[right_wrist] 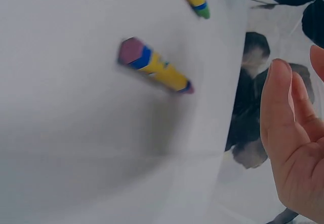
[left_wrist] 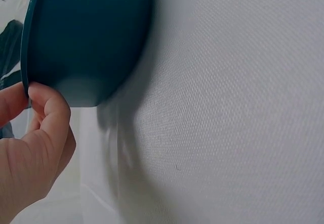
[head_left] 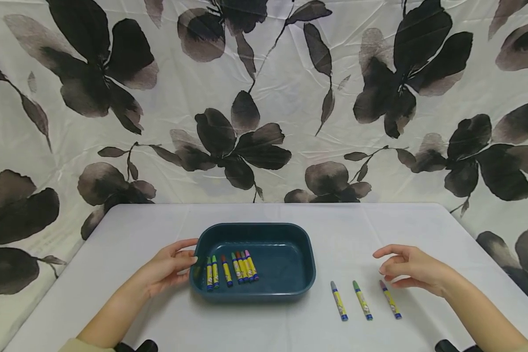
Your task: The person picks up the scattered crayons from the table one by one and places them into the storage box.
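The purple crayon [head_left: 390, 299] lies on the white-covered worktop [head_left: 268, 327], rightmost of three spaced crayons, its tip slanting away from the wearer and its blunt end nearer. The right hand [head_left: 415, 266] hangs close by that tip, and in the right wrist view I see it clear of the crayon, its fingers slightly bent, parted and holding nothing. To lift it well, I would set thumb and forefinger on either side of the barrel near its middle, squarely across its length, and close them evenly, since a push from one side could roll so slim a stick. The gap to the green crayon [head_left: 362, 299] looks ample for the thumb; the grey-blue crayon [head_left: 339, 300] lies farther left. Beyond it sits the dark teal tray [head_left: 286, 264], where the left hand [head_left: 176, 264] pinches the rim at the left end. I would make that pinch light, just enough to steady the tray without tipping it. Inside, toward the left, lie a left-hand pair [head_left: 209, 275], a single brown crayon [head_left: 226, 271] and a tight bunch [head_left: 244, 268], which I take for four, though they crowd too closely to be sure. Behind everything hangs a floral cloth [head_left: 220, 146].
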Motion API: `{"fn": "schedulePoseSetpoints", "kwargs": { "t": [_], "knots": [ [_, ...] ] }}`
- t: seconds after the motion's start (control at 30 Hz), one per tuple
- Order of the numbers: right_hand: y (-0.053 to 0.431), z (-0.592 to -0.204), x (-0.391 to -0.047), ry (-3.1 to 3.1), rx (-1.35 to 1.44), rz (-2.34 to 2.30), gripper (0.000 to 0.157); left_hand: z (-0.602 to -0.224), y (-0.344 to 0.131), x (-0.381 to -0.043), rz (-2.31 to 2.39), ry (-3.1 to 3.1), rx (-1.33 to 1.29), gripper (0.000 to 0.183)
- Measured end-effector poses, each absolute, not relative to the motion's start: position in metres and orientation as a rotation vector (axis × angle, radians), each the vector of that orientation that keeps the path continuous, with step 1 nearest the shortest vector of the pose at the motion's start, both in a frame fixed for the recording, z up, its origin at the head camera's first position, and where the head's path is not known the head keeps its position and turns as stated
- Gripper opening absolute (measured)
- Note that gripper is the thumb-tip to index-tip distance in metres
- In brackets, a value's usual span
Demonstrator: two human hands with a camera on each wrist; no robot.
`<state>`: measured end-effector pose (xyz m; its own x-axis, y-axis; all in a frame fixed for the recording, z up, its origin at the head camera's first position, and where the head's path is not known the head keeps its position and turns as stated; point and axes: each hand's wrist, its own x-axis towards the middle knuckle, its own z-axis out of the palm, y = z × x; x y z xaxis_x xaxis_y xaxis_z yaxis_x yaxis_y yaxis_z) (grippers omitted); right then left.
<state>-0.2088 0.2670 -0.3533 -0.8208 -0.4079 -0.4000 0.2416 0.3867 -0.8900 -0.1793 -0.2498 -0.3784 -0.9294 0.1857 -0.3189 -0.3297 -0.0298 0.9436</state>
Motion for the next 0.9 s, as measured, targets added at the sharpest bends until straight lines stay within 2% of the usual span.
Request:
{"fn": "schedulePoseSetpoints", "kwargs": {
  "t": [0.37,0.9],
  "knots": [
    [0.281,-0.378,-0.203,2.053,-0.065,-1.448,0.043,-0.375,-0.252,-0.179,2.016,1.893,-0.161,0.065],
    [0.288,-0.392,-0.190,2.193,-0.052,-1.300,0.046,-0.376,-0.251,-0.181,2.017,1.876,-0.153,0.065]
  ]
}}
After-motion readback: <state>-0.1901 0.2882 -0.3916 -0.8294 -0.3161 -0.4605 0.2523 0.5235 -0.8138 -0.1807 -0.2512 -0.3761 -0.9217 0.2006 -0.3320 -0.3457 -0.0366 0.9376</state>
